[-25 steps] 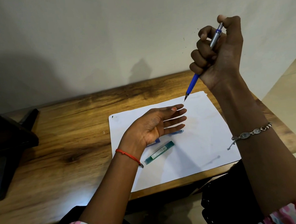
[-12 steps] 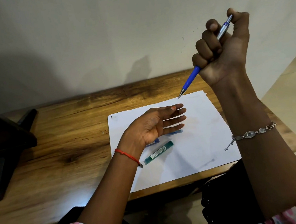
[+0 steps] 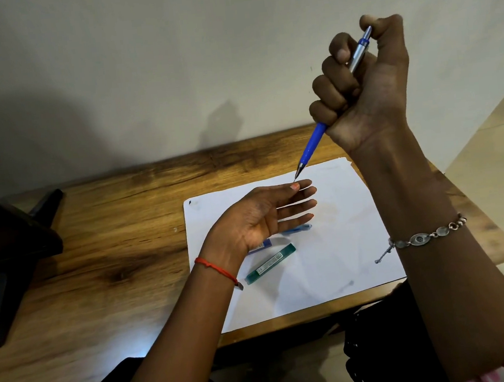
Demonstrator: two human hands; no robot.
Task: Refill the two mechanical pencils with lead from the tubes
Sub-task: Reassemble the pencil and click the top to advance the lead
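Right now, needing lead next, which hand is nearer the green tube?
Left. The left hand is open, its wrist close beside the green tube; the right hand is raised high, gripping the blue pencil.

View: one wide-angle view is taken from the person's head.
Facing: it is turned forward and down, onto the bench [image 3: 96, 252] and the wall [image 3: 140, 63] behind its far edge.
Nearness: the raised right hand [image 3: 367, 87] is seen close to the lens; the bench lies farther below.
Framing: the bench is cut off at left.
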